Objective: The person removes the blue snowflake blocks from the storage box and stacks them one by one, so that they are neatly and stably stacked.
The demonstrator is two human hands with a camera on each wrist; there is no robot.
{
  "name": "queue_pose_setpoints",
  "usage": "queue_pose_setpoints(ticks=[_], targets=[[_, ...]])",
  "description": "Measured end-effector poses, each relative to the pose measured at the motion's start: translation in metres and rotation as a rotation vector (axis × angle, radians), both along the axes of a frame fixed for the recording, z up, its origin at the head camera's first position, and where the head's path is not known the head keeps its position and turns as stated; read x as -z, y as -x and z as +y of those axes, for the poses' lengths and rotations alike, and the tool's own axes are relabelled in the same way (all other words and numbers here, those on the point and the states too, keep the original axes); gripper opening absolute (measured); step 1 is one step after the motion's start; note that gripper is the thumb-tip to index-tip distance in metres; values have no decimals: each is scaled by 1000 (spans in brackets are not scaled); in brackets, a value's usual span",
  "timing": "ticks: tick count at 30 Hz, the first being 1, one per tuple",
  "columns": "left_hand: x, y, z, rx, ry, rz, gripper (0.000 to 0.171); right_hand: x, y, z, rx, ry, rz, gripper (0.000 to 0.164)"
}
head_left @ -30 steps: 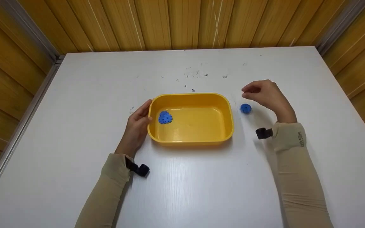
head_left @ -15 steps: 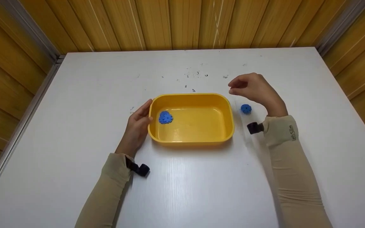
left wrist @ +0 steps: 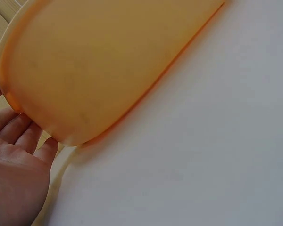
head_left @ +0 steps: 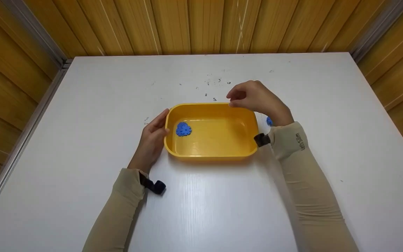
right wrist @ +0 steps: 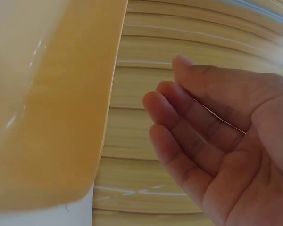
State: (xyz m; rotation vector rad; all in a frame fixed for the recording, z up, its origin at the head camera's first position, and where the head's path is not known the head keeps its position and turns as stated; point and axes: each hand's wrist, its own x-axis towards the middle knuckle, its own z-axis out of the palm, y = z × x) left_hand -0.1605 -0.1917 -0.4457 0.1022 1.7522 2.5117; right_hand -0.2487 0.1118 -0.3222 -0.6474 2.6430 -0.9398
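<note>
A yellow tray [head_left: 212, 155] stands mid-table with a blue flower-shaped piece [head_left: 183, 129] lying in its left end. My left hand [head_left: 161, 122] rests with straight fingers against the tray's left wall; the left wrist view shows the fingers [left wrist: 23, 134] beside that wall [left wrist: 99, 61]. My right hand [head_left: 235, 98] hovers over the tray's far right rim, fingers loosely curled and empty, as the right wrist view of the hand [right wrist: 179, 122] next to the tray [right wrist: 47, 103] confirms. A second blue piece [head_left: 268, 121] lies on the table right of the tray, half hidden by my right wrist.
The white table [head_left: 222, 203] has small dark specks [head_left: 219, 82] behind the tray. Wooden panel walls [head_left: 194, 24] close it in at the back and sides, with a metal rail [head_left: 23, 136] along the left edge.
My right hand has moved left, from above the loose blue piece to over the tray's far right rim, still empty. The left hand, tray and both blue pieces stayed put.
</note>
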Motion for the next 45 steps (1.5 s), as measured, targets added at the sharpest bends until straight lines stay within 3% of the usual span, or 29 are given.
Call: queue_pose_setpoints(ticks=[25, 37, 45], targets=[[0, 0, 0, 0, -6, -5, 64, 27, 4, -76, -260, -67, -98, 30], [-1, 1, 1, -1, -17, -13, 65, 46, 5, -101, -307, -102, -145, 28], [-2, -1, 1, 10, -22, 3, 65, 50, 2, -109, -357, -138, -119, 26]])
